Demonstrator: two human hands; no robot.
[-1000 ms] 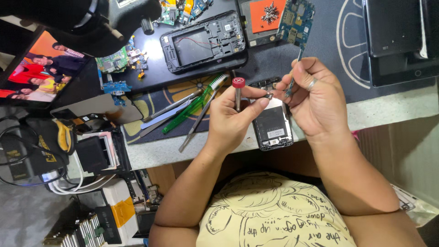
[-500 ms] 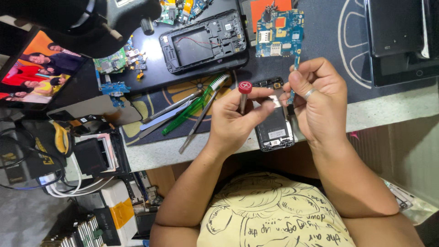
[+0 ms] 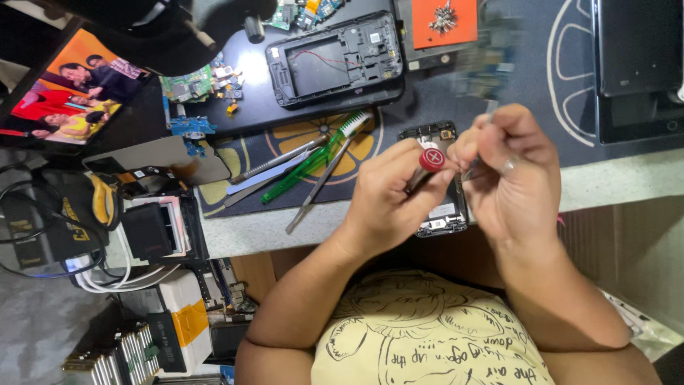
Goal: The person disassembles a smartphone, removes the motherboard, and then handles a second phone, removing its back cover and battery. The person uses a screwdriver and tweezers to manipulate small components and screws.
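A red-capped screwdriver (image 3: 427, 162) is pinched by the left hand (image 3: 388, 199) over the opened phone (image 3: 442, 207). Tweezers (image 3: 479, 160) look pinched in the right hand's (image 3: 509, 178) grip, so a steady tip is probably needed.

Bench layout, seen from the head camera
Opened phone (image 3: 440, 214) at the mat's (image 3: 570, 85) near edge, under both hands; toothbrush (image 3: 320, 153) to its left, phone frame (image 3: 335, 60) behind.

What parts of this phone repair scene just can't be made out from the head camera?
- The screwdriver: only its red cap shows; the left hand hides the shaft and tip.
- The opened phone: both hands cover its middle.
- The circuit board: motion-blurred.
- What the right hand pinches: too small and blurred.
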